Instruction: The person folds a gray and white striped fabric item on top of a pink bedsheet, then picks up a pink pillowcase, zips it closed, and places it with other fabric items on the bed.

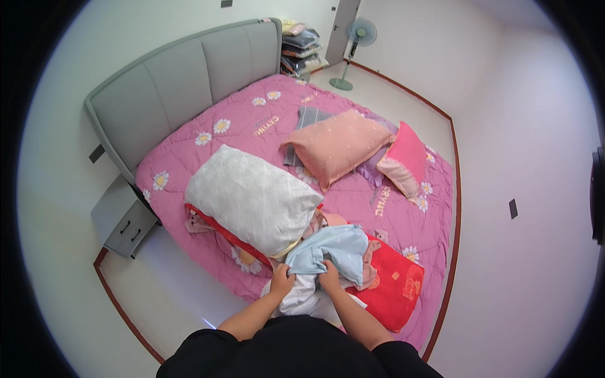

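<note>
A light blue cloth (337,247), perhaps a pillowcase, lies bunched over other fabric at the near side of the bed. My left hand (282,281) is closed on its near left edge. A short way to the right, my right hand (328,277) grips the same near edge. Under and in front of my hands is a crumpled white cloth (299,299). Just beyond my left hand rests a big pale grey pillow (252,198) on red fabric. Right of the blue cloth, a red cloth (394,283) with gold patterns lies flat, with pinkish fabric between.
The bed has a pink quilt (242,132) with daisies and a grey headboard (183,72). Farther off lie a peach pillow (340,145) and a bright pink pillow (406,154). A nightstand (126,217) stands left; folded packages (302,50) and a fan (359,38) stand at the back.
</note>
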{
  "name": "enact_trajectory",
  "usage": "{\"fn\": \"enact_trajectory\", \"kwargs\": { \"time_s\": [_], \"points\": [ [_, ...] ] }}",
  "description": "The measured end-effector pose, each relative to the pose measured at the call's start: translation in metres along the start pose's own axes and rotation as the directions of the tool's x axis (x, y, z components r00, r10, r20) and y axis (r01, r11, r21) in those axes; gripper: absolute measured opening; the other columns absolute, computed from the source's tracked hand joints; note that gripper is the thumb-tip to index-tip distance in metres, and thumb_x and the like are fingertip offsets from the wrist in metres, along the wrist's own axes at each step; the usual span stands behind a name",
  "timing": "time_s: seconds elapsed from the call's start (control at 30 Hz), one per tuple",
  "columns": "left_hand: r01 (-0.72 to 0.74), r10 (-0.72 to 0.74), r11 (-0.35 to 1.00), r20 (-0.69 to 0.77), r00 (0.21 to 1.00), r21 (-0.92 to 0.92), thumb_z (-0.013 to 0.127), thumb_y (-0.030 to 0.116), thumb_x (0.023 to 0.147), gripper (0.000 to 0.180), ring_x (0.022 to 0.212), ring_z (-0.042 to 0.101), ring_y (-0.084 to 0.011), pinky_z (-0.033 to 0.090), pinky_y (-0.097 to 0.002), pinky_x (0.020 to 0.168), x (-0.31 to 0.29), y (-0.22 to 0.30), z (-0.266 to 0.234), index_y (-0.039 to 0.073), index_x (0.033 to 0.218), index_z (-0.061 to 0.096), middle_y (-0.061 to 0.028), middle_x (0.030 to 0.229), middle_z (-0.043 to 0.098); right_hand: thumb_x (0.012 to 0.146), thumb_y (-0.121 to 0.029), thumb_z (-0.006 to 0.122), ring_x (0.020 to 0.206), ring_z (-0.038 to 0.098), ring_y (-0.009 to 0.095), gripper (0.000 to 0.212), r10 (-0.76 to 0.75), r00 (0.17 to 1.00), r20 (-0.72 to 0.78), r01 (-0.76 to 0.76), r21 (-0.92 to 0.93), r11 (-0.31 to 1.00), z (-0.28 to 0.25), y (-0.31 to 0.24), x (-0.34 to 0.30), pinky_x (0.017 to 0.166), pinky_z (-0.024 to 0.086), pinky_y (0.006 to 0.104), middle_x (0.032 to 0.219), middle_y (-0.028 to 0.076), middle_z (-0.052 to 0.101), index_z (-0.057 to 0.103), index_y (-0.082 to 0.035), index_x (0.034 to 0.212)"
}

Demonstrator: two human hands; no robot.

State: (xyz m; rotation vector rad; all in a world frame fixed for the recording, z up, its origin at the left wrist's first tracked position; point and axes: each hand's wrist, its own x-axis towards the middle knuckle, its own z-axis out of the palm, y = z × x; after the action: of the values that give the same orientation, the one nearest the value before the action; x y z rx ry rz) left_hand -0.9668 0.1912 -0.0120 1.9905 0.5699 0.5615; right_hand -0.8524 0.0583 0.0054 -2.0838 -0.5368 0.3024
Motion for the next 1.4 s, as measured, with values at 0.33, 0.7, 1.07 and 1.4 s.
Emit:
{"fn": "enact_trajectory", "kwargs": {
  "time_s": [0.33, 0.7, 1.07, 1.4],
  "points": [
    [0.003, -0.011, 0.996, 0.094, 0.996, 0.084, 0.069, 0.031, 0.061, 0.06, 0.099, 0.047, -0.0349, 0.038, -0.0378, 0.085, 0.017, 0.009, -0.01, 0.0, 0.106, 0.045, -0.0196, 0.104, 0.05, 0.064, -0.004, 0.049, 0.077, 0.052, 0.043, 0.034, 0.047, 0.975, 0.215, 0.017, -0.287, 0.958, 0.02, -0.024, -0.019, 0.068, 0.039, 0.0481, 0.079, 0.026, 0.055, 0.041, -0.001, 0.096],
    [0.063, -0.068, 0.996, 0.093, 0.993, 0.057, 0.051, 0.012, 0.069, 0.035, 0.092, 0.049, -0.0366, 0.039, -0.0396, 0.08, 0.026, -0.014, 0.01, 0.003, 0.103, 0.049, -0.0208, 0.098, 0.053, 0.065, -0.037, 0.053, 0.078, 0.056, 0.037, 0.04, 0.171, 0.612, 0.772, 0.373, -0.472, 0.799, 0.013, -0.024, -0.021, 0.071, 0.043, 0.0428, 0.084, 0.022, 0.058, 0.06, 0.001, 0.079],
    [0.129, -0.127, 0.991, 0.032, 0.991, -0.041, 0.046, 0.007, 0.07, 0.027, 0.086, 0.052, -0.0366, 0.041, -0.0386, 0.074, 0.034, -0.01, 0.017, 0.0, 0.096, 0.052, -0.0209, 0.092, 0.055, 0.06, -0.004, 0.057, 0.081, 0.054, 0.035, 0.034, -0.203, 0.969, 0.139, 0.239, -0.338, 0.91, -0.009, -0.025, 0.001, 0.073, 0.042, 0.039, 0.083, 0.017, 0.058, 0.051, -0.002, 0.094],
    [-0.037, 0.048, 0.995, 0.127, 0.991, -0.088, 0.043, 0.004, 0.07, 0.027, 0.086, 0.055, -0.0311, 0.041, -0.0334, 0.075, 0.038, -0.008, -0.005, 0.003, 0.095, 0.054, -0.0175, 0.089, 0.057, 0.063, -0.019, 0.06, 0.077, 0.055, 0.02, 0.036, 0.111, 0.683, 0.722, 0.035, -0.184, 0.982, -0.008, -0.008, -0.004, 0.07, 0.042, 0.0294, 0.08, 0.013, 0.059, 0.056, -0.002, 0.095]
  ]
}}
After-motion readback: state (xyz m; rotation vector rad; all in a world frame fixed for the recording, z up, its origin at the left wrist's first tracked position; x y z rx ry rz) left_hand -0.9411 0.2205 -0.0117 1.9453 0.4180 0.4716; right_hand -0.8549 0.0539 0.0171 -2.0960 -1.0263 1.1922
